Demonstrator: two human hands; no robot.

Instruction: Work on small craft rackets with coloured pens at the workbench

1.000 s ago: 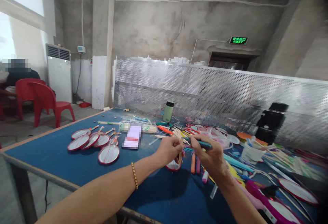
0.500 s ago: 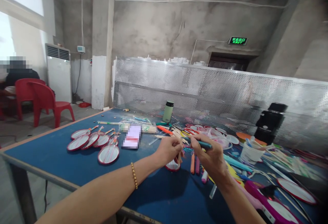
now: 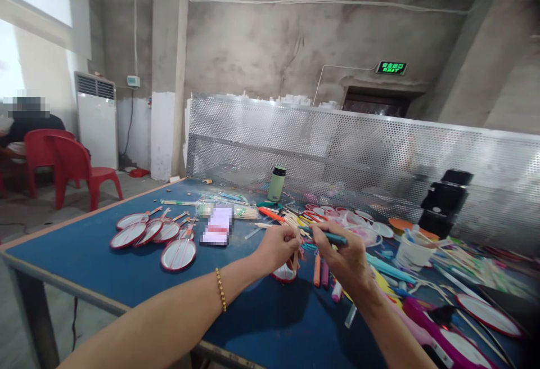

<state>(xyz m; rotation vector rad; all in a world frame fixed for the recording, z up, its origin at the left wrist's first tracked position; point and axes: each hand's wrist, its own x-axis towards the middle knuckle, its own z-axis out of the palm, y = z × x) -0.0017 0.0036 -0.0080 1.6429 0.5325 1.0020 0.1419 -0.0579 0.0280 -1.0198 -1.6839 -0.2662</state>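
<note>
- Six or so red-rimmed discs (image 3: 179,254) lie grouped toward the left edge of the blue surface (image 3: 126,282), most with handles showing; judged finished, or nearly.
- Left hand (image 3: 276,248): fingers pinched together on a flat wooden strip (image 3: 296,256), around mid-surface.
- One more disc (image 3: 284,273) shows just under that hand, on the near-edge side. Cannot tell whether it rests on the surface or hangs from the strip.
- Right hand (image 3: 348,253): fingers clamped round a dark teal pen-like tool (image 3: 335,238), its tip toward the left hand. Contact with the strip too small to confirm.
- Progress, as judged: this piece part-done, handle work in hand; not yet with the group.
- Seemingly unused: loose wooden sticks (image 3: 293,218) beyond the hands, toward the far edge.
- Another red-rimmed oval (image 3: 488,315) lies toward the right edge; done or not, unclear.
- Phone (image 3: 217,225) between group and left hand; green bottle (image 3: 276,184) near the far edge.
</note>
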